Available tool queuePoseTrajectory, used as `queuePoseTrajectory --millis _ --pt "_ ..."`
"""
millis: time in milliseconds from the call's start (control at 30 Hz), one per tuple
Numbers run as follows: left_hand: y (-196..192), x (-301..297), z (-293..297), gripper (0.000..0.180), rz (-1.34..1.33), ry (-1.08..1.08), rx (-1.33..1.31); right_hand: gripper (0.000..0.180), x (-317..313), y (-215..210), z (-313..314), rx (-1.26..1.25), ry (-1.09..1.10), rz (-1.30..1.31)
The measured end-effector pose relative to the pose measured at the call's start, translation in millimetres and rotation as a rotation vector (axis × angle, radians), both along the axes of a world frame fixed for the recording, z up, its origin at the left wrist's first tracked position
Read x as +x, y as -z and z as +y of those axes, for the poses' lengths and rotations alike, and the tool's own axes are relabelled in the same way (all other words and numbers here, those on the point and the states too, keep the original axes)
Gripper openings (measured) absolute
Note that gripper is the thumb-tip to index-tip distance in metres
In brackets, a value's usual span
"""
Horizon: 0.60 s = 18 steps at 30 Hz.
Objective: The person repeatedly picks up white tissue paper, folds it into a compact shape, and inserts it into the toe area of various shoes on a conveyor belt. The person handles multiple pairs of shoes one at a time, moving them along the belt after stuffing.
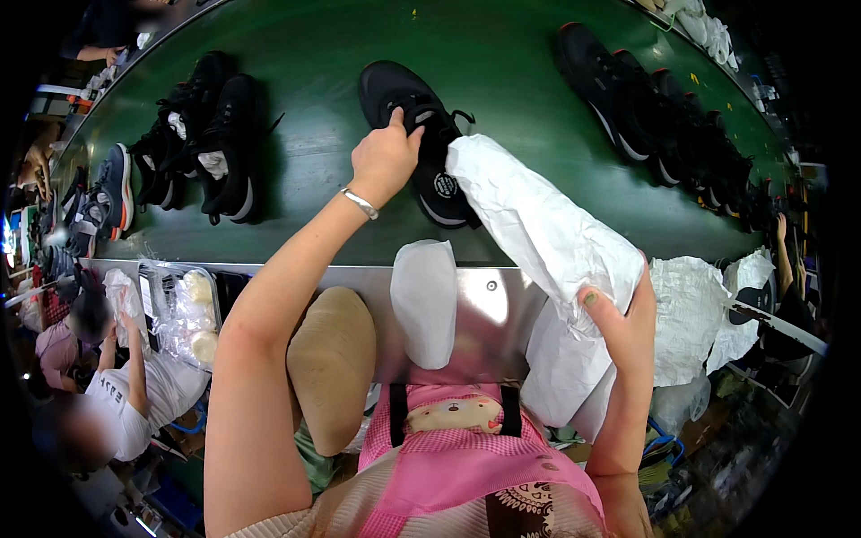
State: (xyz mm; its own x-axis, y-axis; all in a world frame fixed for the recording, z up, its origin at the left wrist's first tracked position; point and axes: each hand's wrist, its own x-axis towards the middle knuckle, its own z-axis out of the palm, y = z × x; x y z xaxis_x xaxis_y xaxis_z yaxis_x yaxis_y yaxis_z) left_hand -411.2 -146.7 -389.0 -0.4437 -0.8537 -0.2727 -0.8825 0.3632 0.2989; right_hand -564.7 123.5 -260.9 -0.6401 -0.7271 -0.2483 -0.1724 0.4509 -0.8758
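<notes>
A black sneaker (pixel 395 85) lies on the green surface (pixel 314 161), toe pointing away from me. My left hand (pixel 386 160) is on its tongue and laces, index finger stretched along the top and thumb apart; the other fingers are mostly hidden. The hand seems to grip the upper. In my right hand (pixel 621 318) is a long crumpled bundle of white paper (pixel 538 215), held at its near end. The bundle's far end meets the sneaker's collar; whether it reaches inside, I cannot tell.
A white sole-shaped piece (pixel 424 305) and a tan foot-shaped form (pixel 332 368) are at the metal edge (pixel 489 345). White paper sheets (pixel 686 305) hang at right. Black shoes stand left (pixel 229 148) and right (pixel 619 99). Another person (pixel 148 386) works at far left.
</notes>
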Motion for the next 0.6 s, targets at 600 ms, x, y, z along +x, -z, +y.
queuePoseTrajectory --millis 600 --pt "-9.6 31.0 -42.8 0.063 0.224 0.125 0.387 0.077 -25.1 3.5 -128.8 0.462 -0.344 0.148"
